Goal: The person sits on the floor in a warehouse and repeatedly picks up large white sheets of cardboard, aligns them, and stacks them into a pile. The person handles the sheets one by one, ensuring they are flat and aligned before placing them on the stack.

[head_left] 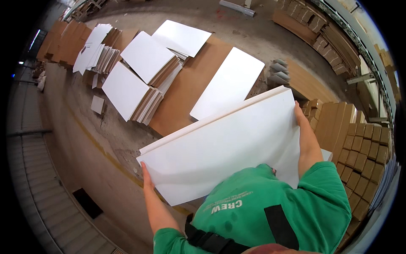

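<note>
— Since both hands are spread to opposite ends of it, how do you think that large flat white rectangular board will handle?

— Stiff, I'd say: it spans between the left hand and the right hand with no visible sag. Its upper edge shows a thin layered line, so it may be two panels held together, though I cannot be sure. It looks light enough to carry at chest height, but broad and awkward, and the smooth white face could be slippery.

— Where is it now?

— Held in the air, tilted, in front of the person's green shirt, above the grey concrete floor and just beside the stacks of brown cardboard bundles.

— And the grip?

— The left hand clasps the lower left corner, fingers wrapped behind; the right hand is closed over the far right edge. Holding at opposite short ends, as here, seems the sensible place, since the middle offers nothing to grasp.

— What can't you make out?

— The fingers behind the board are hidden, as is its underside. The shirt covers its near edge. Farther off, the fanned piles of white-faced sheets lie on long brown boards, but their count is unclear, and the picture's rim bends and darkens everything.
</note>
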Motion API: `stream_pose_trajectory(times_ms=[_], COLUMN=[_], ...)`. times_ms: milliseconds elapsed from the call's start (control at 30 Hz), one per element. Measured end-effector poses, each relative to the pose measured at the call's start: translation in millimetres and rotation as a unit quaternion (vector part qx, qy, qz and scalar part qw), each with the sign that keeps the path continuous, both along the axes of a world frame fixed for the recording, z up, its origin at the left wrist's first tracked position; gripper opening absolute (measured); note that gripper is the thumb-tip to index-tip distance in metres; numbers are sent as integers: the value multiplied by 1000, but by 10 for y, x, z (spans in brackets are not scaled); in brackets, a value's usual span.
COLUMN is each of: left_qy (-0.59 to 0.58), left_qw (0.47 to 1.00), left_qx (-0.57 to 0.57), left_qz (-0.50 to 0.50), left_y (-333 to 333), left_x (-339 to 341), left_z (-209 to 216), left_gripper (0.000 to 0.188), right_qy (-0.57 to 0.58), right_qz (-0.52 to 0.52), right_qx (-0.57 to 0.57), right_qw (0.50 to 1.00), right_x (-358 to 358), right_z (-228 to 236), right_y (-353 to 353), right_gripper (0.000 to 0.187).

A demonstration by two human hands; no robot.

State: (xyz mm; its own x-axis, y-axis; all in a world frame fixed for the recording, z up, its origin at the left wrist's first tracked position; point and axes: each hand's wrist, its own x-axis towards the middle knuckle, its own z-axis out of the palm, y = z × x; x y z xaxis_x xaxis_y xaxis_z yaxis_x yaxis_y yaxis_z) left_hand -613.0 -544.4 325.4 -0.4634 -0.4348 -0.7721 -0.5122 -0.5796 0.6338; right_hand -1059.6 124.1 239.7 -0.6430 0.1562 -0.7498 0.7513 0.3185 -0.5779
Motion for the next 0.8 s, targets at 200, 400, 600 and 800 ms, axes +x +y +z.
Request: stream_pose_trajectory(times_ms=[200,400,600,800], left_qy=[16,-20,-97,-190], left_qw=[999,994,982,959], left_qx=[-9,47,117,58], left_qz=[46,100,116,202], left_y=[297,332,580,1084], left_x=[-399,-694,-1280,-1875], left_z=[-281,-709,-1111,-2068], left_gripper=[90,90,92,90], right_qy=[21,2,27,-33], right_qz=[56,139,248,261], right_qx=[54,59,184,2], right_qw=[997,989,951,965], right_x=[-673,-1483,-2769,-3945], right_z=[1096,1141,-828,-2455], right_y=[-859,-1481,-1519,-1667], right_gripper=[84,88,80,82])
